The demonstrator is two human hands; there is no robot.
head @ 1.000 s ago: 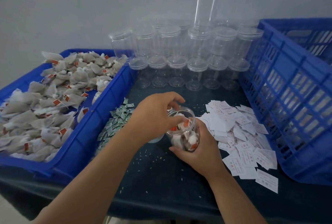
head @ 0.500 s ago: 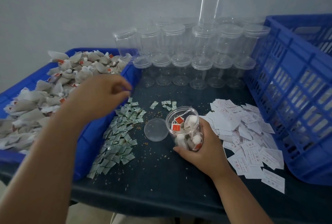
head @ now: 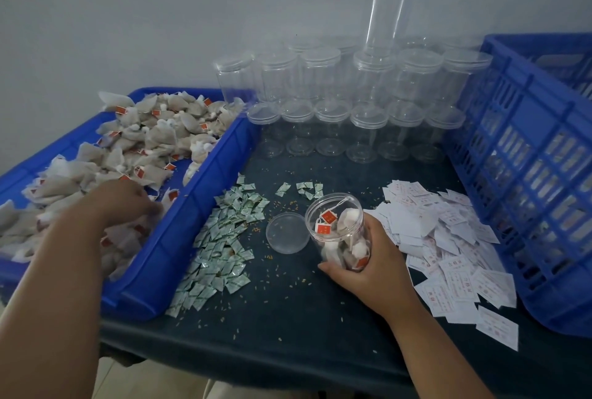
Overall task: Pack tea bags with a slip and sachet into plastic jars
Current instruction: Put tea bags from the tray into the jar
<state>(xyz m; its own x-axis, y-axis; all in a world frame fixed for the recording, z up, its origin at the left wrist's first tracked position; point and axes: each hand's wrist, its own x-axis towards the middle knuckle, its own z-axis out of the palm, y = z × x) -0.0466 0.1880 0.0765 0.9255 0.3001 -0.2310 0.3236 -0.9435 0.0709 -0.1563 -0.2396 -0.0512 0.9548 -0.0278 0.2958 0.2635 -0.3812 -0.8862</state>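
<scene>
Background: a plain pale wall behind a table [head: 288, 318] covered in dark cloth, with small loose grains scattered over it.
Left side: a shallow blue tray [head: 179, 238] heaped with tea bags [head: 153, 139], pale pouches with red tags.
Right side: a tall blue slatted crate [head: 528, 174] at the table's edge.
Back row: empty lidded jars [head: 368, 110], clear plastic, stacked in tiers against the wall, with one taller jar on top.
Jar being packed: the open jar [head: 336, 229] is near the table's middle, between the sachets and the slips. Its long axis is close to upright and leans a little, with the mouth facing up and the base down in the palm. Tea bags and two red tags show inside. Whether the base touches the table cannot be told.
Lid: the clear lid [head: 286, 232] lies flat just left of the jar.
Sachets: small green-and-white sachets [head: 224, 238] are spread in a band beside the tray.
Slips: white printed slips [head: 448, 238] are piled loosely right of the jar.
Right hand: the right hand [head: 368, 267] wraps the jar's lower half, fingers curled round its wall.
Left hand: the left hand [head: 125, 203] is down in the tray on the tea bags. Its fingers are bent and blurred, so whether they pinch a bag cannot be told.
</scene>
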